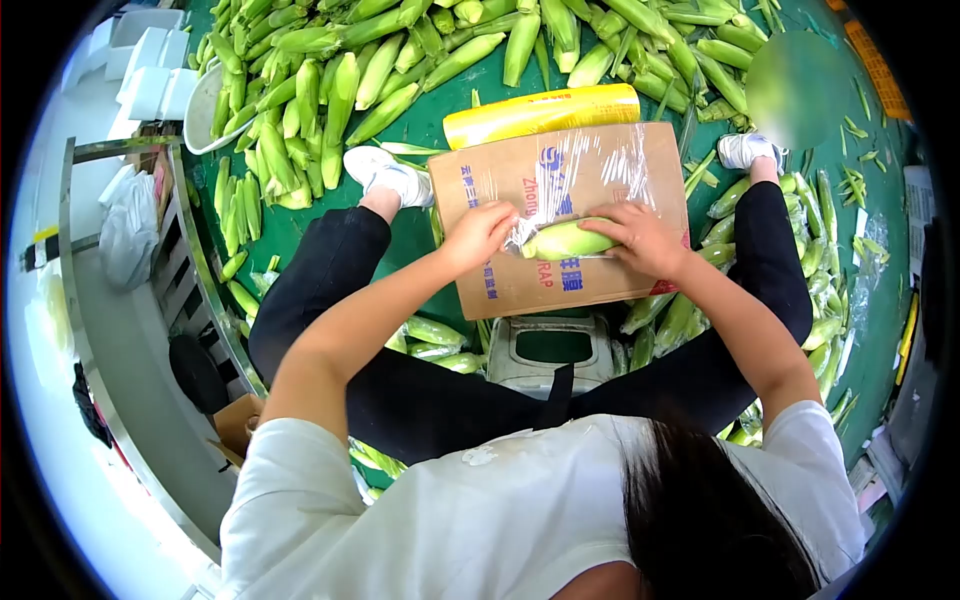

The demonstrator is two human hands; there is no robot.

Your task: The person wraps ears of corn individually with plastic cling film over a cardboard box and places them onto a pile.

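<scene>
An ear of corn in its green husk [568, 240] lies across the top of a cardboard box [485, 180] between my knees. Clear plastic film [625, 170] stretches over the box and gathers at the ear's left end. There my left hand [480, 238] is closed, pinching the film with its fingertips. My right hand [646, 240] has its fingers over the ear's right end. Behind the ear, along the box's far edge, lies a yellow roll of film [545, 115].
Unwrapped corn [320, 100] is heaped on the green surface [410, 165] ahead. Film-wrapped ears [820, 290] lie on the right and more [435, 340] under my legs. A grey plastic stool [500, 355] stands below the box. A metal rail [130, 430] runs along the left.
</scene>
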